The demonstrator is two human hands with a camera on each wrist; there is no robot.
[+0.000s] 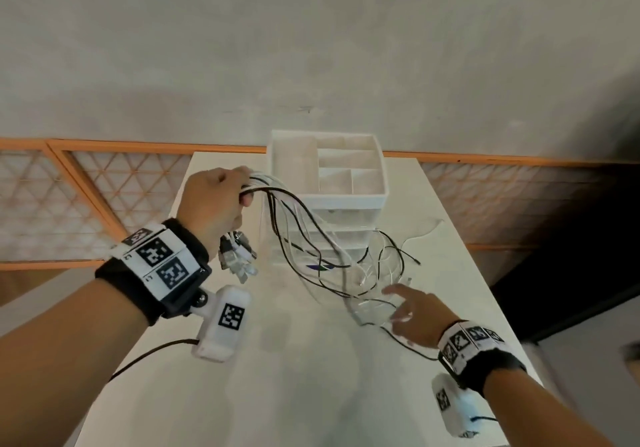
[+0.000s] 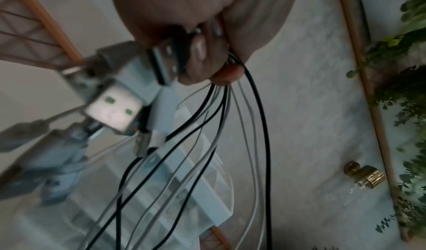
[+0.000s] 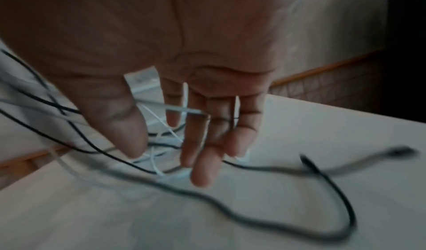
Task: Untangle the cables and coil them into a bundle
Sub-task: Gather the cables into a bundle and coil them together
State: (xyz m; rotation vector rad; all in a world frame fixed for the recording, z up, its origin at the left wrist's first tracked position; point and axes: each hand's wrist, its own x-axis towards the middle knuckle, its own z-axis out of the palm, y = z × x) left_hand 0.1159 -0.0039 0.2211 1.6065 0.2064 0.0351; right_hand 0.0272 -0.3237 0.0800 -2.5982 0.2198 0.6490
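My left hand (image 1: 221, 200) is raised over the table's left side and grips several black and white cables (image 1: 304, 232) in its fist. Their USB plugs (image 1: 239, 256) hang below the fist; in the left wrist view the plugs (image 2: 115, 106) dangle beside my curled fingers (image 2: 202, 53). The cables (image 2: 219, 126) drop from the fist and trail right to a loose tangle (image 1: 374, 287) on the table. My right hand (image 1: 412, 311) hovers low over that tangle with fingers (image 3: 205, 155) spread and straight, holding nothing. A black cable end (image 3: 322, 177) lies loose on the table.
A white drawer organiser (image 1: 329, 183) with open top compartments stands at the back middle of the white table (image 1: 277, 394), right behind the hanging cables. An orange-framed lattice panel (image 1: 86, 197) runs along the wall. The table's right edge (image 1: 485, 273) lies close to my right hand.
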